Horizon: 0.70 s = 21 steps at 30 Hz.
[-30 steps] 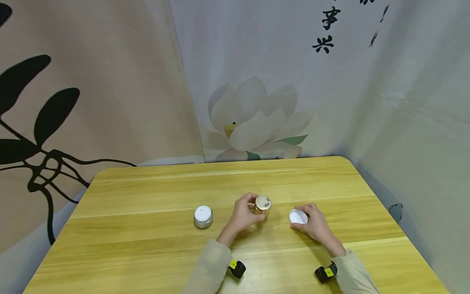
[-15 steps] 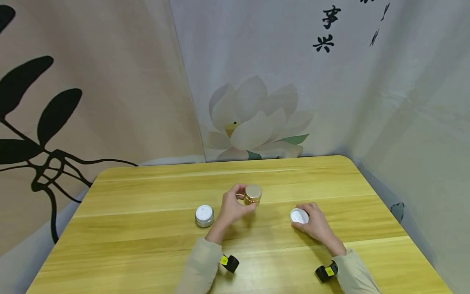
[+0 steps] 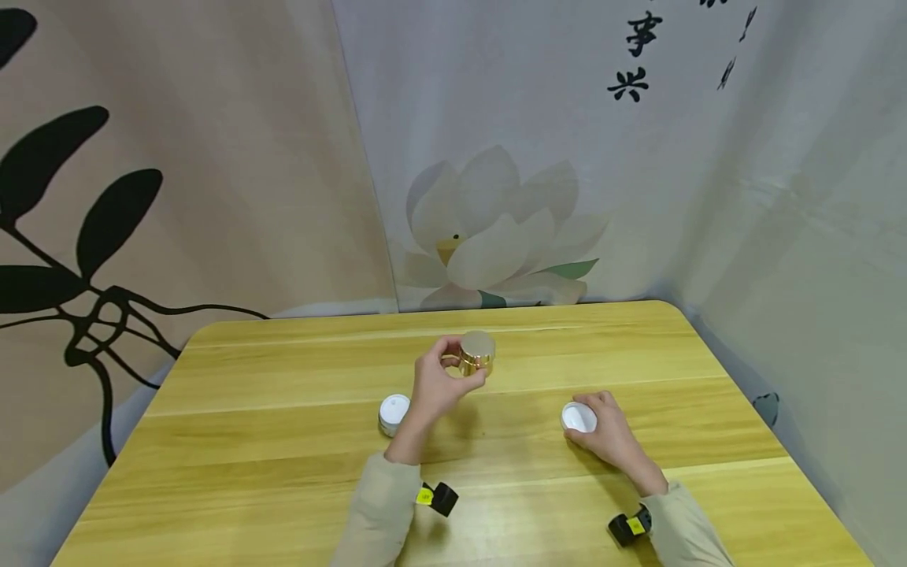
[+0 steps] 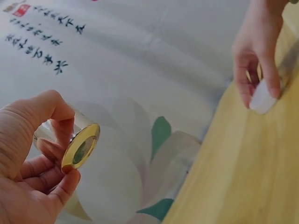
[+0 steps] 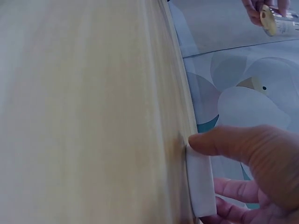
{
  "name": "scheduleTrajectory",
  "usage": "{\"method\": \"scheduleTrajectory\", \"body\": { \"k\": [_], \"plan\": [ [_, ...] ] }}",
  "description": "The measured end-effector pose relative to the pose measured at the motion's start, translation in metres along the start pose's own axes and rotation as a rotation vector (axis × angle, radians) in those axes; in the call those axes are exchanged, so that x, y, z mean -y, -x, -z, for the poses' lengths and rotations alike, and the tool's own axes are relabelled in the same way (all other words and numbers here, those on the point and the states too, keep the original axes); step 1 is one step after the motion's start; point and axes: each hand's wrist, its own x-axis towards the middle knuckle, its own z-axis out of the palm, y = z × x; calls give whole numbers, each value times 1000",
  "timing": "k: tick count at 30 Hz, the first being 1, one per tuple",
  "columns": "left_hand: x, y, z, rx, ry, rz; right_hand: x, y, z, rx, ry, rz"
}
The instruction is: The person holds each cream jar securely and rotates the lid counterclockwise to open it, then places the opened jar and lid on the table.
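In the head view my left hand [image 3: 437, 382] holds a small shiny gold jar [image 3: 478, 353] between thumb and fingers, raised above the table. Its flat top is pale gold. The left wrist view shows its gold lower rim [image 4: 81, 148] around a darker centre. On the right, thumb and fingers of my right hand [image 3: 611, 429] grip a shallow round white lid [image 3: 579, 417] by its edge. Seen from the right wrist, the lid's white side wall [image 5: 201, 181] lies close to the tabletop; contact is unclear. A small jar with a white top [image 3: 393, 410] stands behind my left forearm, partly hidden.
The light wooden table [image 3: 283, 378] has rounded far corners. Behind it hangs a pale curtain [image 3: 496, 102] printed with a lotus, dark leaves and characters. A small black device with a yellow mark [image 3: 441, 498] sits at my left wrist, and a similar device [image 3: 627, 526] at my right.
My left hand has carried the gold jar left and away from me, and its forearm now partly covers the white-topped jar. My right hand and the white lid have hardly moved.
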Motion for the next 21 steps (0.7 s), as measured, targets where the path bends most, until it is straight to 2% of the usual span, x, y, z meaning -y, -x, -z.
{"method": "scheduleTrajectory", "body": {
  "k": [7,15,21],
  "plan": [
    [23,-12,1,-37,9,-7,0,0,-1,4,8,4],
    [15,-17,6,-68,32,-55,3,-3,-1,16,6,3],
    [8,-18,10,-78,21,-66,17,-10,1,-36,-41,44]
  ]
}}
